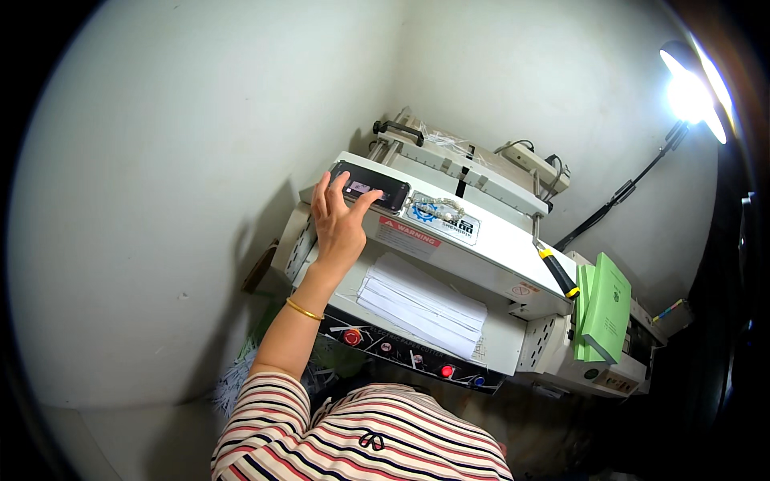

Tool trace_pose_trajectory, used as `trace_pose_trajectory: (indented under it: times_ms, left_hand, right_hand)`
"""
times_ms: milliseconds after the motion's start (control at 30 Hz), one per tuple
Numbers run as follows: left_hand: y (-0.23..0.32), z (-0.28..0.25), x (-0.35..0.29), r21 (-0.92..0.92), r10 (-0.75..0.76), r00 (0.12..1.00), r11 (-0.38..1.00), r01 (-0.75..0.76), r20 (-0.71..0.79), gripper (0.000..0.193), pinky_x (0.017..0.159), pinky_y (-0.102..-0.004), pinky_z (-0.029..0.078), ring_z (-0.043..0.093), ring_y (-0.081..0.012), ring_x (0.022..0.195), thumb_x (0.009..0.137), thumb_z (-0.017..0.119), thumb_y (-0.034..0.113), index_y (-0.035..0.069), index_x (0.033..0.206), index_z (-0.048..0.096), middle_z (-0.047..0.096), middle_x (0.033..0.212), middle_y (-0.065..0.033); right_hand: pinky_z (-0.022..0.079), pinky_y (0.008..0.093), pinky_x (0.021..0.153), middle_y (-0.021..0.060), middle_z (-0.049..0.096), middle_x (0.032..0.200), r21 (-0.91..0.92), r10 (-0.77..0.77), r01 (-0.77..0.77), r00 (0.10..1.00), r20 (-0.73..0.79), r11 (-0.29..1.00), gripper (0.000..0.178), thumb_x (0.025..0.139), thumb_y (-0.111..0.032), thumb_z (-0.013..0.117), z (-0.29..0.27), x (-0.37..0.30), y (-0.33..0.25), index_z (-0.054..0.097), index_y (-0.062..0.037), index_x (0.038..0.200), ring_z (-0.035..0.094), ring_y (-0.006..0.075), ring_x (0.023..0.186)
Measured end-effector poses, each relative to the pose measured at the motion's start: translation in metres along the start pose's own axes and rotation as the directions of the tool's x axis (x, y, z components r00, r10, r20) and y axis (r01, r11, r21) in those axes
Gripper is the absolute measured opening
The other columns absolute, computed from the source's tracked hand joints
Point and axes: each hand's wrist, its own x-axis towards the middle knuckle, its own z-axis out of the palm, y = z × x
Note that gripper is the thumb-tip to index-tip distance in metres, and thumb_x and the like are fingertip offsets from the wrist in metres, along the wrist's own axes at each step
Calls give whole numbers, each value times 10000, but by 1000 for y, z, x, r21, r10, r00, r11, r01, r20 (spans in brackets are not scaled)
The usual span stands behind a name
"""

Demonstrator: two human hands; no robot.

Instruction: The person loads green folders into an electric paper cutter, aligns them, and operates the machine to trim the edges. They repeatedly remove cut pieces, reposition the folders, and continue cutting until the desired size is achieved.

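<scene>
My left hand reaches up over a dark smartphone with its screen lit. The phone lies on the white top of a paper cutter. My fingers are spread, thumb and fingertips at the screen, and the hand does not hold the phone up. Beside the phone lies a beaded bracelet. Below, on the cutter's bed, rests a stack of white paper, its strips slightly fanned. My right hand is not in view.
A yellow-and-black handled tool sits at the cutter's right end. Green books stand on a machine at the right. A bright lamp hangs above. Red buttons line the front panel. Shredded paper lies low at the left.
</scene>
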Motion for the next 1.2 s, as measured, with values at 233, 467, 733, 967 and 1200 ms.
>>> trace_pose_trajectory:
  times_ms: [233, 467, 733, 967, 1200]
  left_hand:
    - [1, 2, 5, 14, 22, 999, 1000, -22, -34, 580, 1087, -545, 221, 256, -401, 1315, 733, 453, -146, 211, 1162, 609, 370, 1316, -131]
    - [18, 0, -34, -300, -84, 980, 954, 26, -182, 396, 1075, -505, 261, 300, -387, 1294, 715, 410, -106, 15, 1074, 528, 405, 1259, -153]
    - [76, -1, -150, -455, 187, 952, 888, -59, 241, 396, 1076, -502, 264, 374, -332, 1248, 712, 501, -68, 78, 1069, 591, 489, 1182, -123]
    - [51, 1, -86, -262, 62, 997, 964, -49, 42, 374, 1058, -510, 243, 342, -382, 1254, 781, 601, 65, 67, 1152, 561, 440, 1249, -142]
    - [35, 6, -55, -342, 86, 996, 936, -85, -12, 197, 1051, -516, 258, 343, -375, 1258, 827, 621, 107, 67, 1010, 559, 462, 1205, -121]
  right_hand:
    - [413, 509, 909, 24, 622, 1120, -20, 15, -16, 1000, -3, 1000, 244, 742, -146, 608, 5, 2, 6, 655, -233, 965, 514, 283, 1129]
    - [430, 486, 885, 49, 629, 1092, -15, -52, 52, 998, -37, 999, 234, 756, -161, 612, 19, 5, 25, 650, -217, 980, 532, 289, 1100]
    - [420, 470, 886, 85, 614, 1091, 31, -81, 80, 996, 36, 996, 195, 807, -153, 600, -30, -37, -23, 644, -189, 994, 519, 312, 1102]
    - [415, 499, 884, 56, 629, 1068, 94, -118, 108, 987, 111, 990, 212, 762, -149, 619, -3, -57, 15, 663, -186, 966, 517, 304, 1106]
    - [423, 480, 883, 73, 638, 1060, 91, -17, 0, 983, 184, 996, 214, 761, -140, 603, 28, -78, 53, 669, -183, 960, 535, 314, 1074]
